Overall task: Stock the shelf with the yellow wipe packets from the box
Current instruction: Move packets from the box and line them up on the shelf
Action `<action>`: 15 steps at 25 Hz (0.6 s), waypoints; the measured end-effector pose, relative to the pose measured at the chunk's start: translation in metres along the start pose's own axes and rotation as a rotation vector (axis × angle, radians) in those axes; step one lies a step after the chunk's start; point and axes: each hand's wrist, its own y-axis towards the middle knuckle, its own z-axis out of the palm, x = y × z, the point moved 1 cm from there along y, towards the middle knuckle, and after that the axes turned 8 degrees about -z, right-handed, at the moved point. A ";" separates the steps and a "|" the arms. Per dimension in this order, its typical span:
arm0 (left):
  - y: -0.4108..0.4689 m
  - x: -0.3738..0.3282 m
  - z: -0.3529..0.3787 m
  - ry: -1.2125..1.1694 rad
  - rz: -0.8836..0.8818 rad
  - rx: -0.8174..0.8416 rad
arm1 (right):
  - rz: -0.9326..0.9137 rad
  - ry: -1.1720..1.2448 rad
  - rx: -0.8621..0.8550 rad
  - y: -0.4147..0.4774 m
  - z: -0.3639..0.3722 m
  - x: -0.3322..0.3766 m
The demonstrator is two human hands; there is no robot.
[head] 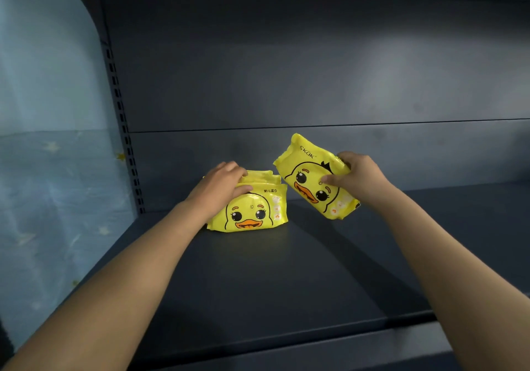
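Yellow plastic, glossy, printed with a cartoon duck face: that is what both hands are on. Head view, the only one.

Centre of frame, a small row of wipe packets point(252, 212) stands upright on the dark blue-grey shelf point(258, 278), set toward the back panel point(286, 69). Front packet faces the camera, duck face and orange bill fully legible. At least two more top edges show behind it; exact count hard to tell, since the left hand covers part of the row.

Left hand point(220, 185), centre-left: palm down over the upper left corner of the row, fingers curled over the top edges, thumb pressed on the front packet's face. Grip loose-looking, hand partly closed around the packets.

Right hand point(355, 178), right of centre: closed on the right end of a single packet point(312, 178), thumb across the printed face, fingers wrapped behind. This held packet is tilted, left end high, and is clear of the shelf surface, just beside the standing row and not touching it.

Left edge of frame: perforated shelf upright point(126, 141), and beyond it a pale blue wall point(43, 141) with faint star shapes.
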 end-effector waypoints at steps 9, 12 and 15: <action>-0.050 0.054 -0.057 0.228 -0.103 0.122 | -0.310 -0.287 0.288 0.021 0.104 0.048; -0.058 0.050 -0.062 0.228 -0.069 0.087 | -0.403 -0.429 0.209 0.013 0.125 0.040; -0.061 0.044 -0.064 0.245 -0.059 0.095 | -0.408 -0.486 0.194 0.010 0.124 0.039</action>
